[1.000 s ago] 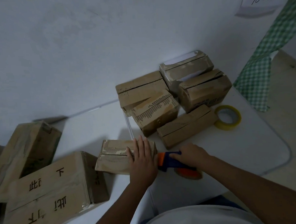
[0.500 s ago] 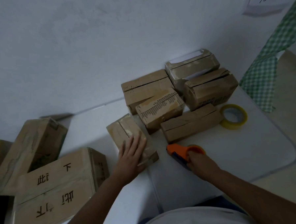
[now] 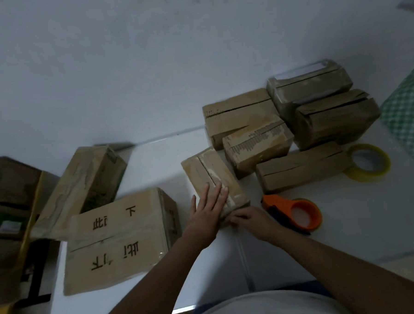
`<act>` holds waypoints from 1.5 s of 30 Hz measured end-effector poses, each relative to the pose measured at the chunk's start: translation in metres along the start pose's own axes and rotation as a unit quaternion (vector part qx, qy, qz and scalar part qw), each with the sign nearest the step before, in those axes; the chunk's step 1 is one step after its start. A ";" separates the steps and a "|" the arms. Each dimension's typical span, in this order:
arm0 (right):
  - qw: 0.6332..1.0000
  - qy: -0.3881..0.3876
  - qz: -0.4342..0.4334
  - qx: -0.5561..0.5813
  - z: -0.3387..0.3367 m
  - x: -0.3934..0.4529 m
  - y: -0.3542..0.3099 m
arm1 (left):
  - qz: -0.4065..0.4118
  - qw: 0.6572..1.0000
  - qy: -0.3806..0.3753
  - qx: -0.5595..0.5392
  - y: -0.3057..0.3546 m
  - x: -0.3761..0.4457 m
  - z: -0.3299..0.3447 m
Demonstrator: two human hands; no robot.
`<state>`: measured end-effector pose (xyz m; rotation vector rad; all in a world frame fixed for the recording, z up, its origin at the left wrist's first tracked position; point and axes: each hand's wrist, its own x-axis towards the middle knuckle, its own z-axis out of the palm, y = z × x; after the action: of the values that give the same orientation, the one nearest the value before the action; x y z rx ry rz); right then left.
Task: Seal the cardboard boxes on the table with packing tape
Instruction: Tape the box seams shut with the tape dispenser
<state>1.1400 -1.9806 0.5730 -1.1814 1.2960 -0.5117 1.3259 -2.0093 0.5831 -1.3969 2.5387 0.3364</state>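
Note:
A small cardboard box (image 3: 209,173) lies on the white table (image 3: 349,228), turned with one short end toward me. My left hand (image 3: 207,213) rests flat on its near top, fingers straight. My right hand (image 3: 249,220) touches the box's near end with its fingertips and holds nothing that I can see. The orange tape dispenser (image 3: 297,212) lies on the table just right of that hand, apart from it. A yellow roll of tape (image 3: 368,161) lies farther right.
Several small boxes (image 3: 258,149) are bunched behind the one I hold. A large printed box (image 3: 119,238) and another box (image 3: 83,187) lie to the left. A wall runs along the back, and green checked cloth (image 3: 407,112) hangs at the right.
The small box has been turned from lying crosswise to pointing at me. My right hand let go of the orange dispenser, which now lies on the table, and moved to the box's near end.

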 end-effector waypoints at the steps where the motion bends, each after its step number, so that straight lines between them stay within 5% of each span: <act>1: 0.999 0.028 0.022 0.002 -0.001 0.002 0.006 | 0.001 1.000 0.002 0.000 -0.001 0.000 0.000; 7: 0.989 0.113 0.077 -0.051 -0.018 -0.009 0.041 | 0.067 0.998 0.014 0.001 -0.020 -0.011 0.002; 11: 0.934 0.321 0.043 -0.152 -0.040 -0.037 0.062 | 0.109 0.994 0.010 0.007 -0.028 -0.023 0.002; 13: 0.916 0.367 0.057 -0.151 -0.048 -0.045 0.073 | 0.095 0.995 0.015 -0.029 -0.022 -0.027 0.003; 19: 0.936 0.260 0.102 -0.216 -0.053 -0.047 0.083 | 0.059 0.998 0.005 -0.006 -0.007 -0.031 0.005; 25: 0.909 0.239 0.100 -0.328 -0.059 -0.056 0.083 | 0.060 0.998 0.012 -0.018 -0.006 -0.031 0.006; 29: 0.941 0.242 -0.022 -0.234 -0.065 -0.075 0.068 | 0.071 0.997 0.017 -0.028 -0.009 -0.026 0.006; 35: 0.951 0.253 -0.048 -0.171 -0.083 -0.078 0.025 | 0.056 0.998 0.011 -0.032 -0.003 -0.006 -0.004; 37: 0.953 0.248 -0.057 -0.166 -0.088 -0.078 0.011 | 0.049 0.990 0.049 -0.121 0.008 0.000 -0.016; 40: 0.955 0.248 -0.075 -0.147 -0.093 -0.081 -0.007 | -0.089 0.883 0.095 -0.451 0.032 0.004 -0.039; 43: 0.954 0.242 -0.091 -0.155 -0.095 -0.081 -0.015 | -0.213 0.684 -0.030 -0.697 0.047 0.011 -0.056; 45: 0.953 0.232 -0.099 -0.169 -0.096 -0.080 -0.018 | -0.216 0.608 -0.081 -0.760 0.051 0.013 -0.062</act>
<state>1.0358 -1.9559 0.6405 -1.5452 1.7255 -0.7687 1.2702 -2.0117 0.6428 -1.9936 1.1810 2.6784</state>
